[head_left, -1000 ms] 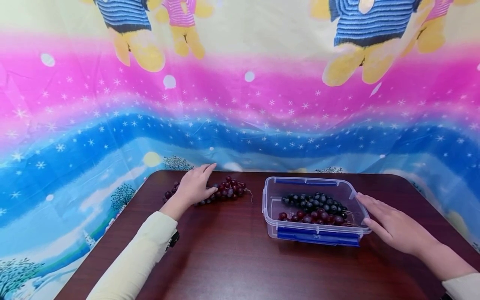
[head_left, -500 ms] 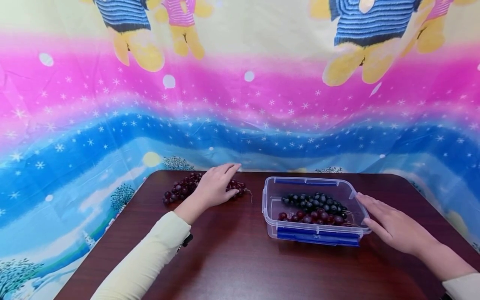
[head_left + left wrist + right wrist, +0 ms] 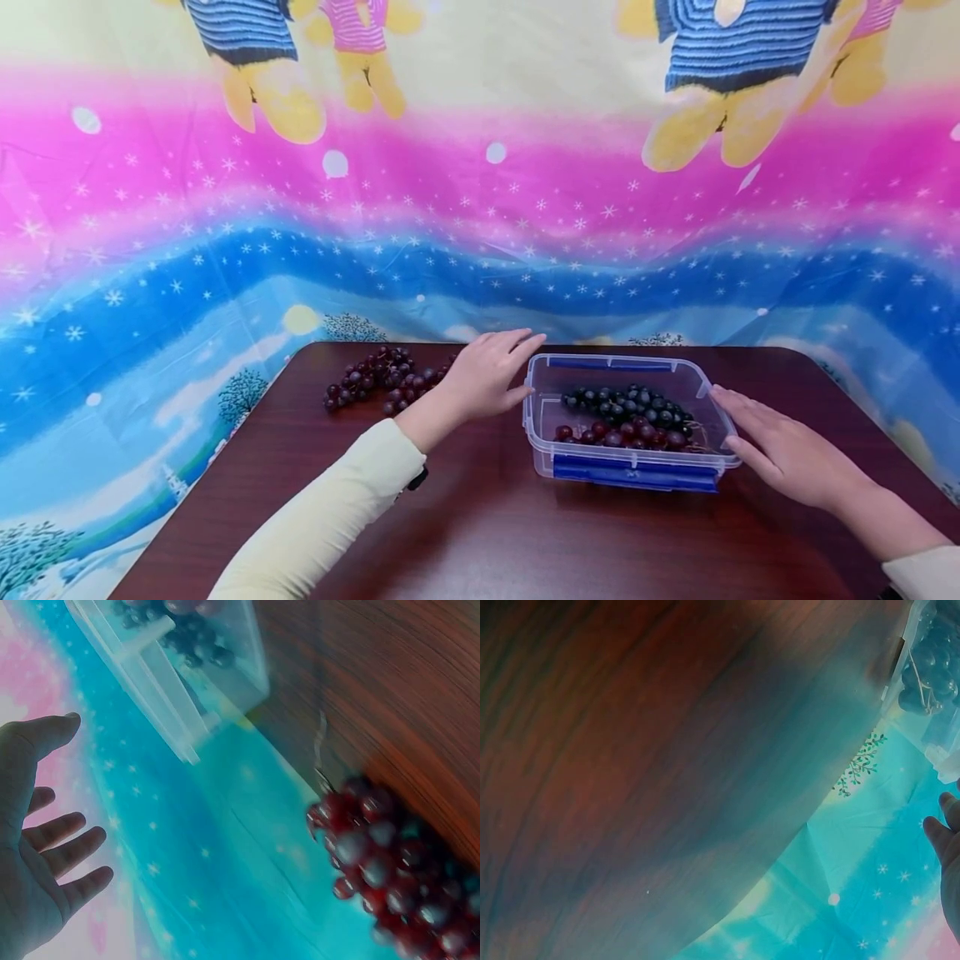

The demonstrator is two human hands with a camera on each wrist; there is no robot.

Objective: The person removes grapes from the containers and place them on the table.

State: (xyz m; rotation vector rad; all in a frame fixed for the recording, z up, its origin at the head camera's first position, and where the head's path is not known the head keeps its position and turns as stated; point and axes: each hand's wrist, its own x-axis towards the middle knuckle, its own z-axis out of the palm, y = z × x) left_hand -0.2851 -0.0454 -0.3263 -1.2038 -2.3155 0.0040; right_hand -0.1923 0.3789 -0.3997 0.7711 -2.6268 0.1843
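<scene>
My left hand holds nothing. Its fingers are spread, with fingertips and thumb right at the left rim of a clear plastic box with blue clips. In the left wrist view that same hand appears apart from the box. Against the box's right side rests my right hand, fingers straight; only its fingertips show in the right wrist view. Inside the box lie a bunch of black grapes and, nearer me, a bunch of red grapes.
More dark red grapes lie on the brown table behind and left of my left hand, which partly hides them. Close by in the left wrist view are red grapes with a bare stem. A patterned cloth hangs behind the table's far edge.
My left hand has moved right, from over the loose grapes to the box's left rim, uncovering the grapes on the left. My right hand and the box have stayed put.
</scene>
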